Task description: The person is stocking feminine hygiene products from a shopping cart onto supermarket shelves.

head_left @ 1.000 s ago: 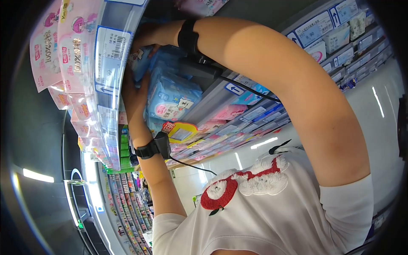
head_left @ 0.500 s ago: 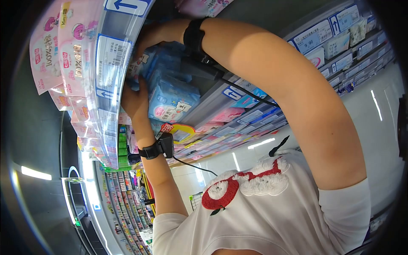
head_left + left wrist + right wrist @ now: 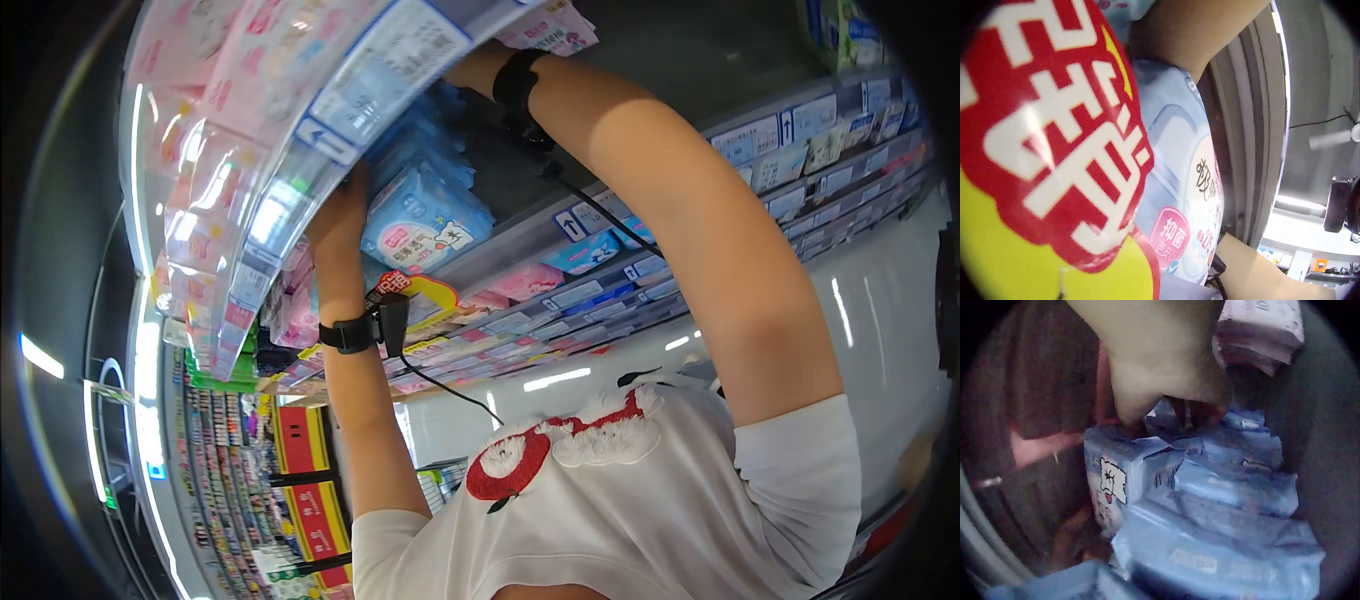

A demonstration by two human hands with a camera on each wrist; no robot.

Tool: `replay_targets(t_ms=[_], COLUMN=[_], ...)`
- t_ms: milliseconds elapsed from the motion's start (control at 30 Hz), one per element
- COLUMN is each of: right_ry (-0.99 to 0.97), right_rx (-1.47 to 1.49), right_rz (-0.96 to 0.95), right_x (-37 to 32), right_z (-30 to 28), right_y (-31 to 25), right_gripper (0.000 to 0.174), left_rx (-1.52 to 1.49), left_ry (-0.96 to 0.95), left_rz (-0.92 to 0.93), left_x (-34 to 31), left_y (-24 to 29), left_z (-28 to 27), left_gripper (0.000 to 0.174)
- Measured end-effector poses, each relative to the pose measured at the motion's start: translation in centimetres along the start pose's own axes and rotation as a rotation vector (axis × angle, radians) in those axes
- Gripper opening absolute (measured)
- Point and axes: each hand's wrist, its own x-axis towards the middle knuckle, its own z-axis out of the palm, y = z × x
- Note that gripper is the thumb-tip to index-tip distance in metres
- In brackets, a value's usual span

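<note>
My right hand [image 3: 1166, 369] reaches down over the row of blue sanitary pad packs [image 3: 1235, 550] in the right wrist view. Its thumb and bent fingers hold the top of a blue pack with a white cartoon bear [image 3: 1125, 481], which stands at the row's end. In the head view this hand is mostly behind the upper shelf's edge. My left hand [image 3: 342, 205] is beside the front blue pack [image 3: 425, 215], its fingers hidden behind the shelf label strip. The left wrist view shows a blue pack [image 3: 1175, 144] close by the left hand.
A red and yellow promotion tag [image 3: 1066, 137] sticks out from the shelf edge. Pink packs [image 3: 250, 90] line the upper shelf behind a clear label strip [image 3: 390, 60]. More pink packs [image 3: 1260, 331] lie at the back. Lower shelves with price labels [image 3: 600, 275] run below.
The head view has turned, so the upper shelf edge now covers more of both hands. The left hand has gone further in behind that edge, while the right forearm appears shifted to the right.
</note>
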Motion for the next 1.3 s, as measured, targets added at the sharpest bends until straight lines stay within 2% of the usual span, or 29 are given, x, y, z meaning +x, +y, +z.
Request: replay_targets(t_ms=[67,100,200,233,333,367,433,1067,1133,1167,1300], right_ry=[-0.024,-0.034,-0.073,-0.087,-0.128,-0.144,-0.170,-0.227,-0.237,-0.236,-0.233], right_rx=[0.001,0.007,0.021,0.014,0.003,-0.003,-0.023,-0.290,-0.332,-0.352,-0.423], right_rz=[0.007,0.019,0.035,0.041,0.058,0.065,0.090,0.125,0.128,0.128,0.122], right_x=[0.3,0.4,1.8,1.9,2.2,2.2,1.9,0.0,-0.7,-1.0,-1.9], right_z=[0.0,-0.3,-1.0,-1.1,-1.4,-1.4,-1.3,-3.2,-3.3,-3.2,-3.0], right_y=[-0.2,-0.3,-0.7,-0.8,-0.8,-0.7,-0.3,-1.0,-0.6,-0.5,-0.2], right_gripper=[0.054,0.054,0.054,0.054,0.054,0.054,0.054,0.054,0.054,0.054,0.054], left_rx=[-0.024,0.018,-0.107,-0.035,0.070,-0.065,-0.155,-0.473,-0.496,-0.489,-0.471], left_ry=[0.059,0.020,-0.052,0.090,-0.020,0.052,0.081,0.046,0.083,0.223,0.086], left_rz=[0.066,0.043,-0.075,0.082,0.017,0.020,0.012,-0.001,0.019,0.086,0.009], left_x=[-0.2,-0.1,-0.3,-0.4,-0.7,-1.0,-1.2,-1.2,-1.3,-1.4,-1.7], left_y=[0.1,0.0,0.4,-0.4,-1.2,-1.4,-1.5,-0.7,-0.7,-0.9,-0.3], left_z=[0.1,0.2,-0.1,0.9,1.9,2.4,2.5,1.8,2.3,3.1,2.2], left_gripper=[0.052,0.053,0.052,0.049,0.045,0.040,0.040,0.037,0.037,0.035,0.035])
